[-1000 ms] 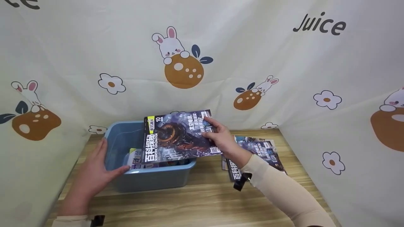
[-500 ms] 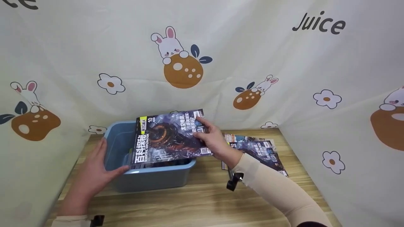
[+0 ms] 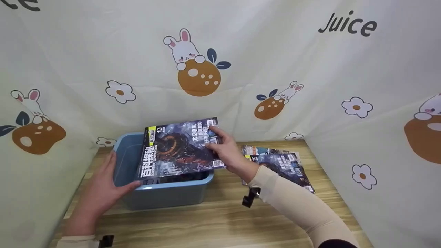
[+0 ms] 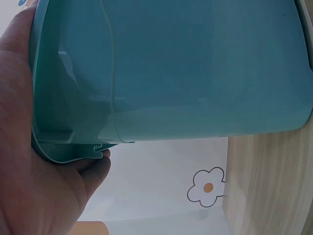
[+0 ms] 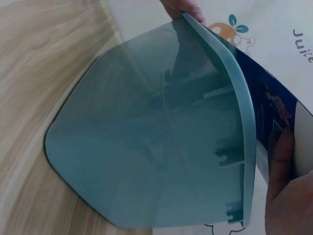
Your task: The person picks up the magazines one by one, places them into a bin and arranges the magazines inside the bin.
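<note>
A glossy dark magazine [image 3: 182,148] with a mechanical picture on its cover lies tilted over the blue plastic bin [image 3: 168,196]. At its right edge my right hand [image 3: 231,153] grips it, thumb on the cover and fingers underneath. The right wrist view shows these fingers [image 5: 281,159] against the magazine's dark blue underside. My left hand [image 3: 103,186] holds the bin's near left corner, its thumb along the front rim. Up close, the left wrist view shows that hand [image 4: 34,161] spread around the rim. Most of the bin's inside is hidden by the magazine.
On the wooden table [image 3: 220,220], a small pile of magazines [image 3: 286,168] lies to the right, partly behind my right forearm. Pale curtain walls [image 3: 144,62] with rabbits and oranges close in the back and both sides.
My right hand has carried the magazine left, farther over the bin. More of the pile on the right shows now. My left hand and the bin have stayed put.
</note>
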A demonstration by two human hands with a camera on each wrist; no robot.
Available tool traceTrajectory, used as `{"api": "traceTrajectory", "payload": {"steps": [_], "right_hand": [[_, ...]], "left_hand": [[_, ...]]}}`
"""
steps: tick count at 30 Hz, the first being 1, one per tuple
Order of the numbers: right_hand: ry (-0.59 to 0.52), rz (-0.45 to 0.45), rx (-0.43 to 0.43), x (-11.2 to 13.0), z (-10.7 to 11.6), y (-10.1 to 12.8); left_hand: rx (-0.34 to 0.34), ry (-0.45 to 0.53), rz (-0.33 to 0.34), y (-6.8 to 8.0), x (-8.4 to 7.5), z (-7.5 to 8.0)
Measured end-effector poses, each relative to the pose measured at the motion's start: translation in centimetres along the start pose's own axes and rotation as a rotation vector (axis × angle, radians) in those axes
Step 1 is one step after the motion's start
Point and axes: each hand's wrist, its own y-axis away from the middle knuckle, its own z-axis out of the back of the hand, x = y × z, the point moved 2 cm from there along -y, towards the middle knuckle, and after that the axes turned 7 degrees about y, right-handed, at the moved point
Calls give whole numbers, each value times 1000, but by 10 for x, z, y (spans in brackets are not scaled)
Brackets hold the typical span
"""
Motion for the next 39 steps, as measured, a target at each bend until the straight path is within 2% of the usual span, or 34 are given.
{"api": "traceTrajectory", "payload": {"steps": [11, 23, 39], "right_hand": [[-18, -7, -5, 1, -19, 0], [52, 55, -12, 4, -41, 1], [109, 53, -24, 8, -61, 5]], "left_hand": [[10, -2, 22, 0, -1, -1], [-14, 6, -8, -1, 0, 0], [-15, -3, -12, -1, 1, 0]]}}
